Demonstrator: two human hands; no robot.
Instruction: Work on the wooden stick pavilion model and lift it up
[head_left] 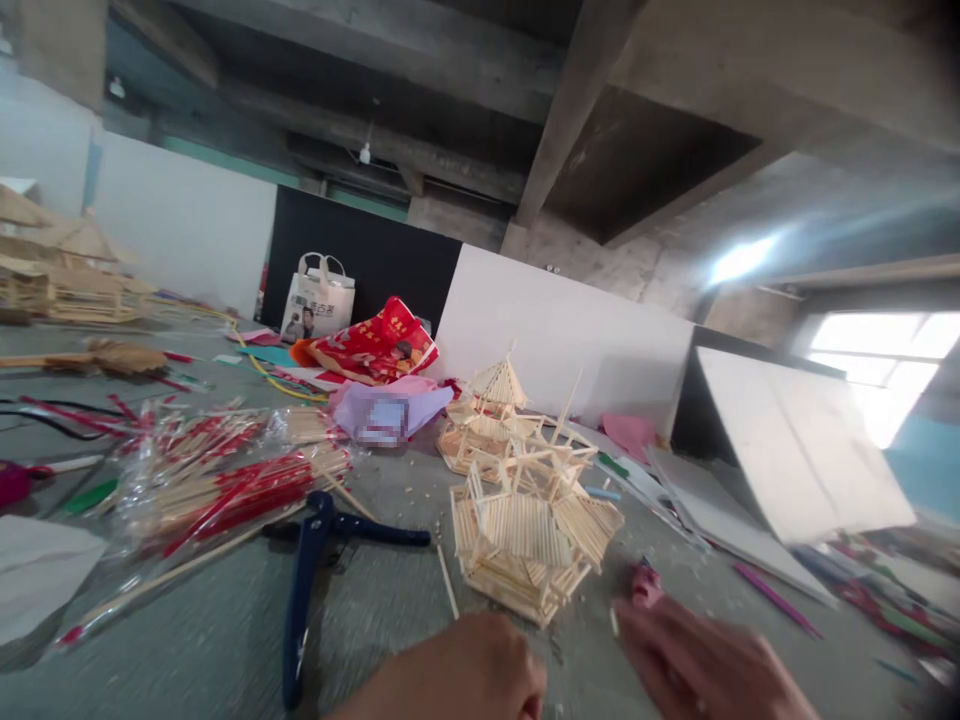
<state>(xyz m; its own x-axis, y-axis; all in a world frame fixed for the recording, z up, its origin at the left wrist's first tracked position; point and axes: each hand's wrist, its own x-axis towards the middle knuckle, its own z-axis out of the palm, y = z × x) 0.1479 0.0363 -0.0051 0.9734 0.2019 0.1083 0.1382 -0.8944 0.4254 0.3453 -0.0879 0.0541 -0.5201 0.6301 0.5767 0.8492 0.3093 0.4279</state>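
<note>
My left hand [465,672] is at the bottom edge, fingers curled in, just below a small wooden stick model [529,535] shaped like a pavilion roof. My right hand [697,665] lies blurred at the lower right, close to a small pink object [645,583] on the table; whether it holds anything cannot be made out. A loose stick [447,582] rests between my left hand and the model. A second stick pavilion [491,418] stands behind the first. Blue-handled pliers [315,570] lie to the left of my hands.
Clear packets of red-tipped sticks [217,480] cover the left of the grey table [225,620]. A red bag [371,345], a white tote [319,300] and a purple bag [390,410] sit at the back. White boards [787,450] lean at the right.
</note>
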